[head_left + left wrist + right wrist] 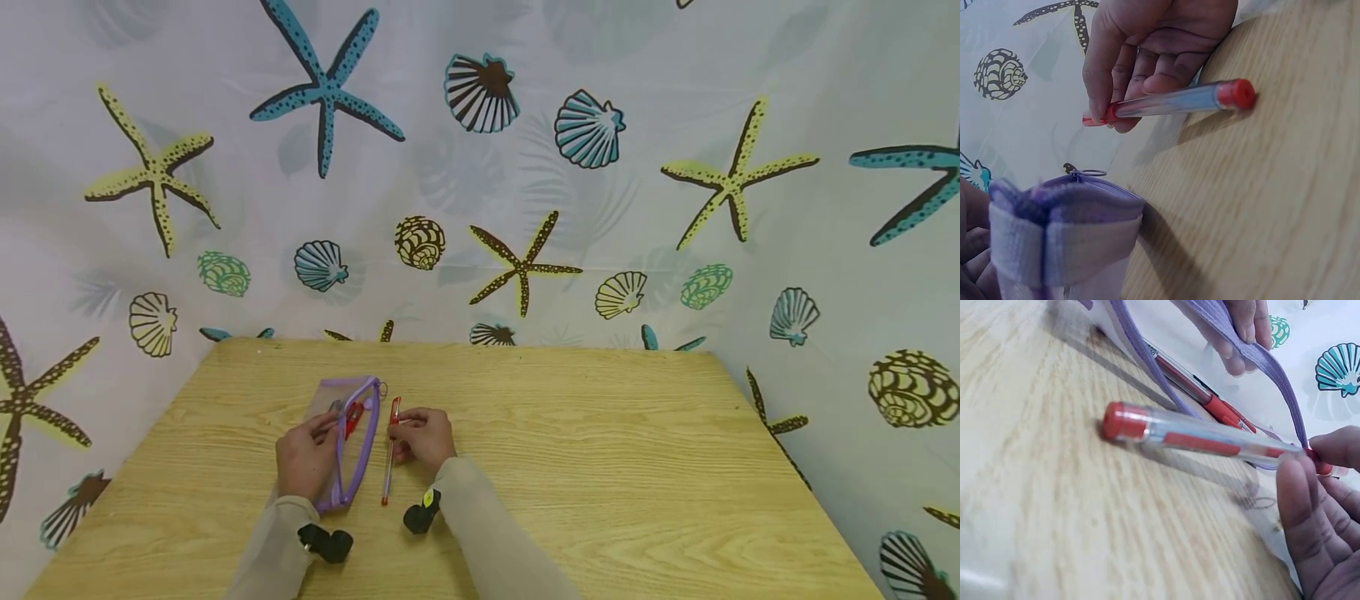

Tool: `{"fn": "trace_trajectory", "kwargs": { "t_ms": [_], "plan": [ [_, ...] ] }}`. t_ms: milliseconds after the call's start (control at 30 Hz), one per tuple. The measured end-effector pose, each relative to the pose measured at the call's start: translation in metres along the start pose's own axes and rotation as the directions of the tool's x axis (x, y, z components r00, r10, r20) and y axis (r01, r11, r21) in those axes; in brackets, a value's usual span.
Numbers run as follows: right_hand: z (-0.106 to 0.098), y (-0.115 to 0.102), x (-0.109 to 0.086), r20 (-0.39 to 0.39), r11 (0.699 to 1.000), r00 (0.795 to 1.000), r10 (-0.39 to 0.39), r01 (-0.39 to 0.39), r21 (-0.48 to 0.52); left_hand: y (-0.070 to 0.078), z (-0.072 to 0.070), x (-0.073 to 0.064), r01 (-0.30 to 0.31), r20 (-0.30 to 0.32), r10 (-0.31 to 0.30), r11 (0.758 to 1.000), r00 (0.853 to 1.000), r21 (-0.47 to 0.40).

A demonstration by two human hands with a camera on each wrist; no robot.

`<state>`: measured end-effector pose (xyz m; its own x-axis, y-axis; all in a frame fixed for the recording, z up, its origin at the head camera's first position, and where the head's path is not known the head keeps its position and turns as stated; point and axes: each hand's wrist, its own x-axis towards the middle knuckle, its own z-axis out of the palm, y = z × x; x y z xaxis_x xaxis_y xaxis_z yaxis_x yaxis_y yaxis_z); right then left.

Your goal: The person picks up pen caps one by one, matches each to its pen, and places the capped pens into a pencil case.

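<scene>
My left hand (306,458) holds one edge of a see-through pencil pouch (365,454) with purple zipper trim. The pouch's mouth gapes toward the right. Inside it, in the right wrist view, lies a pen with red parts (1185,378); red items (353,419) also show through in the head view. Just right of the pouch, my right hand (427,437) pinches a gel pen (388,471) near its red-capped end. This pen has a clear barrel and a red plug (1127,421) at its other end, which points toward me, close over the table.
A light wood-grain table (600,450) spreads out beneath both hands, mostly to their right. Behind it and at both sides hangs a pale cloth (637,208) printed with starfish and shells. A ring pull (1091,173) sits at the pouch's zipper end.
</scene>
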<state>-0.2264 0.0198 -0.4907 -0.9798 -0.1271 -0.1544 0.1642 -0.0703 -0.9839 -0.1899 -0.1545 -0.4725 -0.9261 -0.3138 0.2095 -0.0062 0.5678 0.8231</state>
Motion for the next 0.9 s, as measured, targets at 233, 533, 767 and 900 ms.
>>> {"fn": "trace_trajectory", "kwargs": {
  "t_ms": [233, 533, 767, 900],
  "plan": [
    [-0.004, 0.007, 0.006, 0.006, 0.999, 1.0, 0.001, -0.001, 0.04, 0.002, 0.0, 0.001, -0.012, 0.002, 0.012, 1.0, 1.0, -0.005],
    [0.0, 0.003, 0.009, -0.002, 0.998, 1.0, -0.016, 0.016, 0.059, 0.0, 0.0, 0.003, -0.022, -0.002, 0.022, 1.0, 1.0, -0.002],
    [0.005, -0.01, 0.007, 0.017, 0.997, 1.0, -0.005, 0.004, 0.074, 0.005, -0.002, 0.001, -0.024, -0.002, 0.024, 1.0, 1.0, -0.009],
    [0.011, -0.012, 0.012, 0.007, 0.996, 1.0, 0.011, -0.011, 0.085, 0.006, -0.002, 0.002, -0.023, -0.006, 0.023, 1.0, 1.0, -0.004]
  ]
}}
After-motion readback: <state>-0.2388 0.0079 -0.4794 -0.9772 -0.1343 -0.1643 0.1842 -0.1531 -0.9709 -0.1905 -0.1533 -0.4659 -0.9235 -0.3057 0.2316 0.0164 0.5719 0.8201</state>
